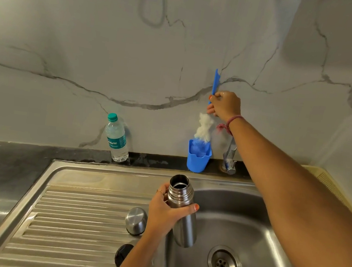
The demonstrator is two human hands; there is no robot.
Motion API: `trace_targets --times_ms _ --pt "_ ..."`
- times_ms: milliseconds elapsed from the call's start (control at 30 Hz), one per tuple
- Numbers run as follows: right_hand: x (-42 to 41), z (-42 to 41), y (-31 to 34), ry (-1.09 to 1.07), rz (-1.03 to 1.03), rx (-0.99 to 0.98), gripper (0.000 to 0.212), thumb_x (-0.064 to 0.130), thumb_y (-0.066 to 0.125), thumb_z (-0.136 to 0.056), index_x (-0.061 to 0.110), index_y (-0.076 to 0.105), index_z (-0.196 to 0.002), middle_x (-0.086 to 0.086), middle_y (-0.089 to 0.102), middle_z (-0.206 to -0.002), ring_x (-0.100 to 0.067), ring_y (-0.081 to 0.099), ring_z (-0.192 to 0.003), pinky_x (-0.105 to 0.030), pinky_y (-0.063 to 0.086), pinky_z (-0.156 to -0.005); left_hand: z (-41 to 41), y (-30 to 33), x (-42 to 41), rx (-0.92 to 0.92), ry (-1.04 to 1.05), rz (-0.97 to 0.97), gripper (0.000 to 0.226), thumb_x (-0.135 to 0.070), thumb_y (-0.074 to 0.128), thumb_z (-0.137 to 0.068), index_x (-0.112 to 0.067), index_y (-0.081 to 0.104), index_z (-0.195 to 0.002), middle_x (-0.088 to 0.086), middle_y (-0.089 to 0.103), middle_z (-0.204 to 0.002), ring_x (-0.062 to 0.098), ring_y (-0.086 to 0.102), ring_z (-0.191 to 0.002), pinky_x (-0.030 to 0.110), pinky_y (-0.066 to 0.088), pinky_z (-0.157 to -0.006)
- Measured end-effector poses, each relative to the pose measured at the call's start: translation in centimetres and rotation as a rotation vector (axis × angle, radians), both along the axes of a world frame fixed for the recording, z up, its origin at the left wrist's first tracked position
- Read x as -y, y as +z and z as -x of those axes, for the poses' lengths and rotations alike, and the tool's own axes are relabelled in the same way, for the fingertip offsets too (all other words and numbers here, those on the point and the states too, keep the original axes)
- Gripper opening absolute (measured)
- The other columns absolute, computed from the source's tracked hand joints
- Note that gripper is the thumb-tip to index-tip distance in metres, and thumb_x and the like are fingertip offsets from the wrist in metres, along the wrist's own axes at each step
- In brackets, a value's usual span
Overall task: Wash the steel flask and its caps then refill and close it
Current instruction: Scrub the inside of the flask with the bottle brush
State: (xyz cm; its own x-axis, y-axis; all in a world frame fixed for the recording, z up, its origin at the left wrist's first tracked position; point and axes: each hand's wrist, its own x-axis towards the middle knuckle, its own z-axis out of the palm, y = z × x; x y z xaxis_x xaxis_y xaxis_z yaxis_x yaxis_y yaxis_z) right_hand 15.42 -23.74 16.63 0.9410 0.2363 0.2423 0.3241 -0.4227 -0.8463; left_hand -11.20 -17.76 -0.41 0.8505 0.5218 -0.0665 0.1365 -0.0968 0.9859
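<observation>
My left hand (165,215) grips the open steel flask (181,208) around its upper body, holding it upright over the sink basin (247,232). Its mouth is uncovered. On the ribbed drainboard (69,220) just left of that hand stands the steel outer cap (136,220), dome up, and nearer to me lies the black inner cap (121,257), partly hidden by my forearm. My right hand (225,105) holds the blue handle of a bottle brush (204,127) near the wall; the white bristles hang just above a blue holder cup (198,157).
A plastic water bottle (117,141) with a green cap stands on the dark counter ledge against the marble wall. The tap (230,158) sits behind my right forearm. The drain (223,266) lies at the basin's bottom. A yellowish tray edge (329,182) shows at right.
</observation>
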Motion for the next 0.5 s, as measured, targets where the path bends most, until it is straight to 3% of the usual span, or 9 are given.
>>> trace_targets --times_ms 100,300,400,500 --pt "-0.1 0.7 1.5 0.049 -0.153 -0.016 0.013 0.019 0.055 -0.097 0.009 0.063 -0.095 -0.014 0.071 -0.082 -0.010 0.066 -0.054 -0.019 0.054 -0.050 0.1 0.2 0.1 0.001 0.000 0.009 0.076 -0.019 0.097 -0.054 -0.026 0.057 -0.119 -0.006 0.070 -0.106 0.008 0.069 -0.093 0.027 0.058 -0.081" --pt "1.3 3.0 6.5 0.202 -0.372 -0.130 0.019 0.017 0.053 -0.098 0.004 0.056 -0.111 -0.010 0.070 -0.084 -0.012 0.071 -0.064 -0.022 0.058 -0.059 0.7 1.1 0.4 0.015 -0.004 0.006 0.074 -0.020 0.096 -0.055 -0.026 0.057 -0.117 -0.007 0.070 -0.105 0.009 0.069 -0.093 0.024 0.057 -0.078" --pt "2.9 5.1 9.1 0.266 -0.524 -0.187 0.012 0.010 0.054 -0.095 0.004 0.061 -0.103 -0.012 0.073 -0.085 -0.020 0.073 -0.075 -0.025 0.058 -0.062 1.1 1.6 0.7 0.028 -0.012 0.009 0.072 -0.017 0.096 -0.056 -0.028 0.057 -0.115 -0.008 0.070 -0.104 0.003 0.068 -0.089 0.017 0.055 -0.071" --pt "5.1 7.9 11.5 0.284 -0.647 -0.256 0.024 0.012 0.043 -0.094 0.004 0.065 -0.093 -0.011 0.074 -0.079 -0.022 0.073 -0.077 -0.025 0.056 -0.058 1.6 1.9 0.9 0.033 -0.022 0.017 0.070 -0.017 0.095 -0.057 -0.030 0.056 -0.113 -0.008 0.070 -0.104 0.004 0.068 -0.089 0.017 0.055 -0.070"
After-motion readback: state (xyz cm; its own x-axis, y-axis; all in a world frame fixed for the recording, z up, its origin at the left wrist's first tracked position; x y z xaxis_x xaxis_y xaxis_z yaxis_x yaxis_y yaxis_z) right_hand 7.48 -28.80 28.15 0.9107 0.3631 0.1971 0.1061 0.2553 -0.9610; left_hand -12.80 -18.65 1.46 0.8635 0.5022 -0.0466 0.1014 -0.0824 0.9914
